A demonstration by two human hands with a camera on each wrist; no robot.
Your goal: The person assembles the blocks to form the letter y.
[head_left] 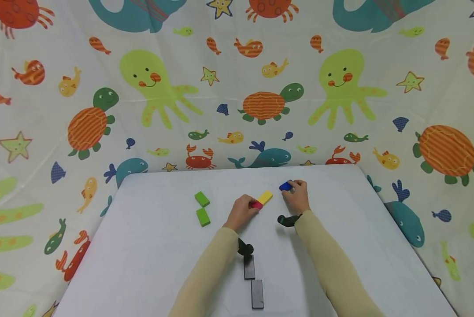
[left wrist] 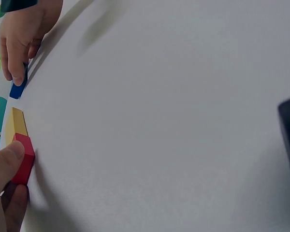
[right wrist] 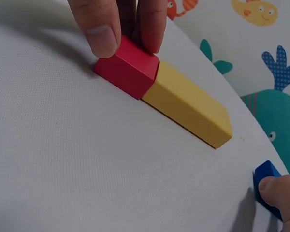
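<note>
My left hand (head_left: 243, 210) pinches a red block (head_left: 257, 204) between thumb and fingers. The red block's end meets the end of a yellow block (head_left: 265, 197), and the two make one line, as the right wrist view shows. Off to the right, my right hand (head_left: 298, 197) grips a blue block (head_left: 286, 186) near the table's far edge. In the left wrist view the blue block (left wrist: 17, 89) stands a short gap beyond the yellow block (left wrist: 18, 122). Fingers cover part of both the red and the blue block.
Two green blocks (head_left: 202, 199) lie left of my left hand, corner near corner. Closer to me, two dark grey blocks (head_left: 257, 294) lie end to end, slightly offset. The white table (head_left: 142, 255) ends at a cloth (head_left: 221, 123) printed with sea animals.
</note>
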